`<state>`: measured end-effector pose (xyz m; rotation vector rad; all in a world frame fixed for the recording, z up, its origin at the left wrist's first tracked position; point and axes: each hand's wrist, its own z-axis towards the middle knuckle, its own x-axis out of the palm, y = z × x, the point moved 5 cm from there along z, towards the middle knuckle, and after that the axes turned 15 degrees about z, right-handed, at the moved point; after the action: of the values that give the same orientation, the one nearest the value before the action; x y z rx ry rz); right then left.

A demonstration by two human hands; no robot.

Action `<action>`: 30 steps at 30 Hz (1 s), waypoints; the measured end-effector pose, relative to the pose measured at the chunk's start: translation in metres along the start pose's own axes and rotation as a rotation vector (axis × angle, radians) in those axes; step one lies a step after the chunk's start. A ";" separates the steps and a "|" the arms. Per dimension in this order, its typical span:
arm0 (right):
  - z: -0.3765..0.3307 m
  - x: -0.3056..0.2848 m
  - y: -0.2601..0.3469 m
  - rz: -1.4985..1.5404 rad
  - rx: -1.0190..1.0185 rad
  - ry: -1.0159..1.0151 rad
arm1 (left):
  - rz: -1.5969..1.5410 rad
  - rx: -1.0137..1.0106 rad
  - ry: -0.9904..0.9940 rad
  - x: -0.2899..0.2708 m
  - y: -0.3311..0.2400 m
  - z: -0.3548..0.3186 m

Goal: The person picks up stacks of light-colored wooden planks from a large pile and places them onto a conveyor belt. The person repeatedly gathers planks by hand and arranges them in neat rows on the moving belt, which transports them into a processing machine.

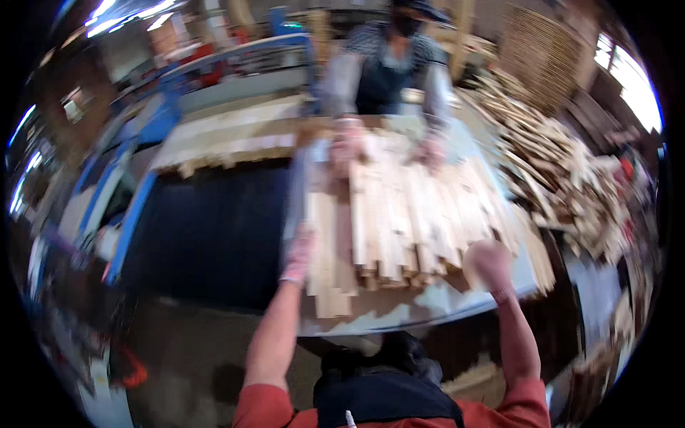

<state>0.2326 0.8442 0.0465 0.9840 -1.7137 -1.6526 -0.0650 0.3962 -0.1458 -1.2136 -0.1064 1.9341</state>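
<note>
Pale wooden slats (389,207) lie side by side on a light-coloured table (399,317), their near ends uneven. My left hand (300,253), in a pinkish glove, is against the left edge of the slats, its fingers stretched out along them. Near the front right of the layer is my right hand (489,265), gloved too. Motion blurs its fingers, so its grip cannot be made out. Across the table, a co-worker's gloved hands (347,148) rest at the far ends of the same slats.
A blue-framed machine (135,221) with a dark bed (207,235) adjoins the table on the left; more pale slats (228,132) lie across its far part. Loose wood strips (549,164) form a large heap to the right. A co-worker (389,71) stands opposite.
</note>
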 end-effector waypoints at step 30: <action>-0.208 0.257 0.012 -0.174 -1.454 0.973 | -0.385 -2.009 0.452 -0.012 -0.221 -0.744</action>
<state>0.2515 0.5141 0.0512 0.8390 0.3011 -1.5185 0.6492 0.2830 -0.4286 -2.3684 -2.1619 0.6333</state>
